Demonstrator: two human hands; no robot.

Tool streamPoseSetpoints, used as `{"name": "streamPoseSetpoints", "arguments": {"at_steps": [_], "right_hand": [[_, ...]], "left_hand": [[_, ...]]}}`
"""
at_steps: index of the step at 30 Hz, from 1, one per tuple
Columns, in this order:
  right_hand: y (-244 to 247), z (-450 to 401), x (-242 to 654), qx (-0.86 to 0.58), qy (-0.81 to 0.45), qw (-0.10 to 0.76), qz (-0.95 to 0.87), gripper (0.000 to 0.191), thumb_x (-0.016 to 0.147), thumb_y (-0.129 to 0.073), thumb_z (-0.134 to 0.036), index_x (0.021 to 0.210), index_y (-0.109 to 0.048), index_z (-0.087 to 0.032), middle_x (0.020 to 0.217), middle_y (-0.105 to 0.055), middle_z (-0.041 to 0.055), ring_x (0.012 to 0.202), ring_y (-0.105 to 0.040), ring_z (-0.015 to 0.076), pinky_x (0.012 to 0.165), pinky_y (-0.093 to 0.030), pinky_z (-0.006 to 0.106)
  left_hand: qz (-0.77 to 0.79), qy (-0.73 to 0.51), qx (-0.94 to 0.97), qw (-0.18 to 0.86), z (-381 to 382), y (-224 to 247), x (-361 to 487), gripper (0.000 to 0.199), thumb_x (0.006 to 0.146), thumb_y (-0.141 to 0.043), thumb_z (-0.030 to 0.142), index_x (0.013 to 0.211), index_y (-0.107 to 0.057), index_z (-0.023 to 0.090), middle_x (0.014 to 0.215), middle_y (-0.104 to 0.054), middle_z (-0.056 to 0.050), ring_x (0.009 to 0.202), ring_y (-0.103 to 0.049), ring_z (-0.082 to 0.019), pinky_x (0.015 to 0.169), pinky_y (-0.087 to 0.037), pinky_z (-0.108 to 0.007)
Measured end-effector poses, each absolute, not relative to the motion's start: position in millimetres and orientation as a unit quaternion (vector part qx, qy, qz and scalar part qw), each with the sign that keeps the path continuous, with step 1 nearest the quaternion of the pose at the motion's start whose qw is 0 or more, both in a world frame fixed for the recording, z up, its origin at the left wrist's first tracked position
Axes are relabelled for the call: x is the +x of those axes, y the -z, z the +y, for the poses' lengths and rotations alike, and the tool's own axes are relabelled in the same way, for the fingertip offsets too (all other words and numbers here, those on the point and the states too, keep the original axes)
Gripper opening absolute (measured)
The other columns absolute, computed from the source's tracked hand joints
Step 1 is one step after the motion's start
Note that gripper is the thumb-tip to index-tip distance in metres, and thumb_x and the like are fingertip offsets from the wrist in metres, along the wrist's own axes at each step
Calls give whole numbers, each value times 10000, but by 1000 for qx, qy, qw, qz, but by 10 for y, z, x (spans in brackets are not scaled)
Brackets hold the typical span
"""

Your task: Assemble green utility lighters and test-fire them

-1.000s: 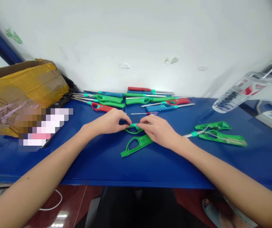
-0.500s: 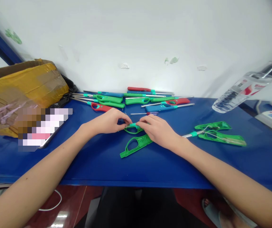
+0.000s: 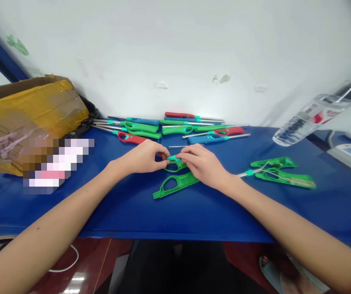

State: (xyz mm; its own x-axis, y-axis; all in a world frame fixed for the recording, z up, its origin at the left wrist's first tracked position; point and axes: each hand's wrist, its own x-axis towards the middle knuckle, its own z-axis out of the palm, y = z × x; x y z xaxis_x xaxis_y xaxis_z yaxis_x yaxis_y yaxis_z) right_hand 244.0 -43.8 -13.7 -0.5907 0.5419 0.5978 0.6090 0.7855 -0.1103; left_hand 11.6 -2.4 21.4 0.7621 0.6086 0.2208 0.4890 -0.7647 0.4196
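Near the middle of the blue table, my left hand pinches the left end of an opened green lighter casing. From the other side, the fingertips of my right hand press on that casing by a teal trigger piece; the casing's far end is hidden beneath this hand. Just in front lies a loose green casing half, hollow side up, its right end under my right hand. Beyond my right wrist is another opened lighter, with a metal tube, teal collar and thin white tubing showing.
Several red, green and blue lighters lie along the white wall. A screwdriver is behind my hands, partly hidden. To the left are a taped cardboard box and a blurred-out phone. A water bottle tilts at right.
My left hand has shifted slightly right, closer to my right hand. Between the fingertips, the teal piece sits a little higher and tilts more. The loose half is nearly where it was.
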Motion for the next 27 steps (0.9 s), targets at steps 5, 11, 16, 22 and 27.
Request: {"name": "streamPoseSetpoints", "arguments": {"at_steps": [5, 11, 16, 22, 27], "right_hand": [[150, -409, 2449, -318, 19, 334, -887, 282, 960, -443, -108, 1116, -666, -182, 1060, -669, 121, 969, -598, 237, 825, -540, 392], [142, -393, 2457, -323, -20, 333, -885, 282, 961, -457, -127, 1131, -666, -209, 1071, -658, 107, 988, -619, 232, 835, -547, 400], [101, -403, 2461, -325, -43, 327, -886, 276, 969, -450, -145, 1125, -674, -191, 1069, -663, 111, 992, -625, 227, 844, -553, 396], [87, -395, 2472, -322, -62, 324, -888, 289, 965, -453, -154, 1131, -681, -217, 1065, -663, 100, 969, -638, 221, 832, -559, 392], [85, -396, 2473, -321, -75, 322, -888, 282, 967, -454, -154, 1124, -683, -203, 1063, -656, 99, 958, -644, 209, 829, -549, 359]], "left_hand": [[351, -196, 911, 94, -63, -51, 265, 138, 790, -700, 273, 850, -716, 150, 785, -714, -36, 719, -623, -173, 654, -429, -270], [347, -200, 912, 85, -60, 8, 313, 84, 810, -621, 151, 804, -704, 152, 771, -694, -29, 722, -603, -158, 671, -426, -262], [337, -174, 922, 71, -71, -29, 286, 106, 837, -636, 237, 820, -693, 149, 768, -667, -41, 734, -597, -172, 665, -422, -274], [321, -178, 927, 73, -70, -37, 280, 88, 837, -618, 213, 811, -682, 159, 766, -663, -41, 737, -600, -169, 668, -432, -264], [313, -171, 930, 87, -47, -56, 265, 86, 831, -615, 181, 814, -693, 149, 783, -683, -49, 740, -618, -173, 671, -441, -261]]}}
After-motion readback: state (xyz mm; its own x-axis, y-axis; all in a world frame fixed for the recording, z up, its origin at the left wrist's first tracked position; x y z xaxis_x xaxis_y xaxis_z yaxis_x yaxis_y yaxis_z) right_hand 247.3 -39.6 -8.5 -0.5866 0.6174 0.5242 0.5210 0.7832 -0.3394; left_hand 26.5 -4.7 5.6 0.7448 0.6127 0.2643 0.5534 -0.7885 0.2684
